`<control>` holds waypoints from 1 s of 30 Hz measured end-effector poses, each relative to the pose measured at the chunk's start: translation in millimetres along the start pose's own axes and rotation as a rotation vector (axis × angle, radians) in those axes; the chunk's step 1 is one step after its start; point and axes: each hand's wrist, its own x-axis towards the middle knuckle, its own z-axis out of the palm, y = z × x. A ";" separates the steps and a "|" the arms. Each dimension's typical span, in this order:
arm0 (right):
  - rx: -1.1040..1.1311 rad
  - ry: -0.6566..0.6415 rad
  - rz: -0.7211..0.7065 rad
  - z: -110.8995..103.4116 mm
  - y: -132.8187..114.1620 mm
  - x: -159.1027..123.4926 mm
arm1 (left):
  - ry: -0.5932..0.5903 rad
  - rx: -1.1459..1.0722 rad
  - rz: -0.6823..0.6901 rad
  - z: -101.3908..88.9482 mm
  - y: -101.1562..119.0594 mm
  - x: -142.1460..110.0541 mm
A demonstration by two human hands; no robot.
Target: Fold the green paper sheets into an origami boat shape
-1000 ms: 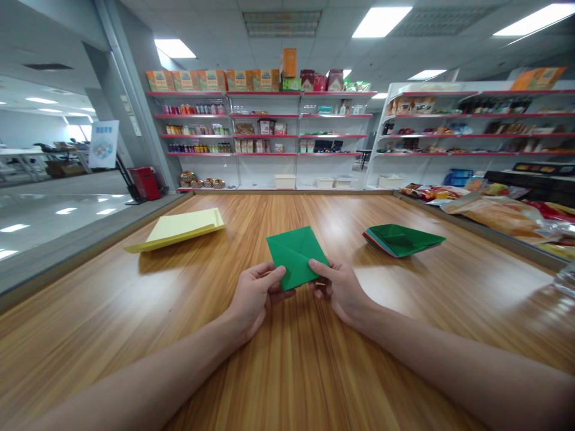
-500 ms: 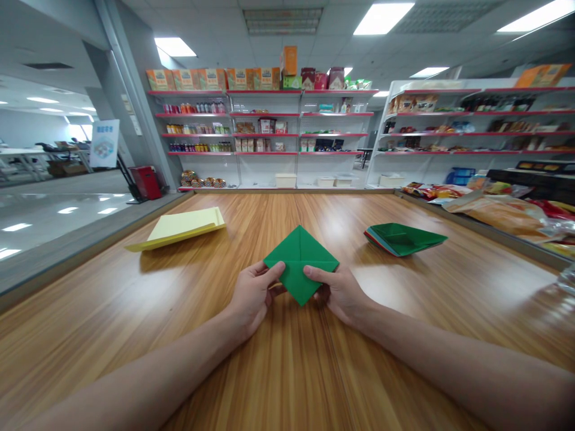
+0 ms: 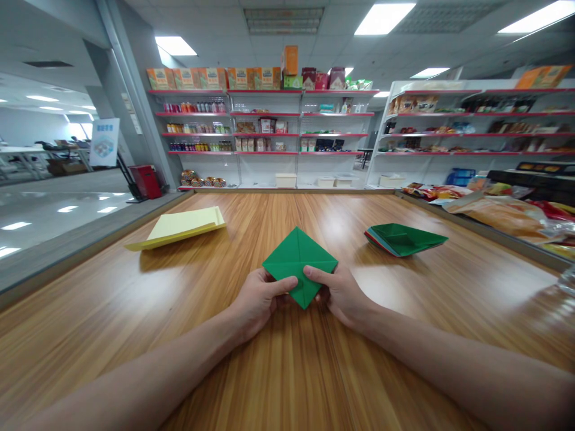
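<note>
A folded sheet of green paper (image 3: 299,248), diamond-shaped with crease lines crossing near its middle, is held above the wooden table (image 3: 287,383). My left hand (image 3: 263,296) pinches its lower left side, thumb on top and fingers underneath. On the right side, my right hand (image 3: 344,293) grips it the same way, its thumb lying close to the left thumb. Most of the fingers are hidden beneath the paper. Beyond my right hand lies a stack of folded papers (image 3: 404,239), green on top with red and blue edges below.
A pile of yellow paper (image 3: 184,227) rests on the table's left side. Packaged snacks (image 3: 503,212) lie past the raised right edge. A clear plastic object (image 3: 566,278) is at the far right. Stocked shelves (image 3: 265,134) stand behind the table.
The green paper has turned in my hands from a tilted square to a point-up diamond, and now shows a different crease pattern. My left thumb has slid inward over it.
</note>
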 end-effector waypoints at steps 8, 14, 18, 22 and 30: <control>-0.017 -0.090 0.001 -1.1 1.2 -0.8 | 0.064 -0.051 0.083 1.9 -0.4 0.6; 0.024 -0.120 0.067 0.3 -2.1 -2.0 | -0.025 -0.064 0.031 0.3 0.0 -0.1; 0.110 -0.186 0.126 3.5 -3.4 -4.4 | -0.110 -0.060 -0.010 1.4 2.9 -2.5; 0.082 -0.131 0.081 3.6 -0.9 -3.9 | -0.027 -0.083 0.010 1.7 1.5 -0.9; -0.078 -0.119 -0.001 4.4 3.0 -5.0 | 0.104 -0.040 0.087 3.8 -0.8 -0.5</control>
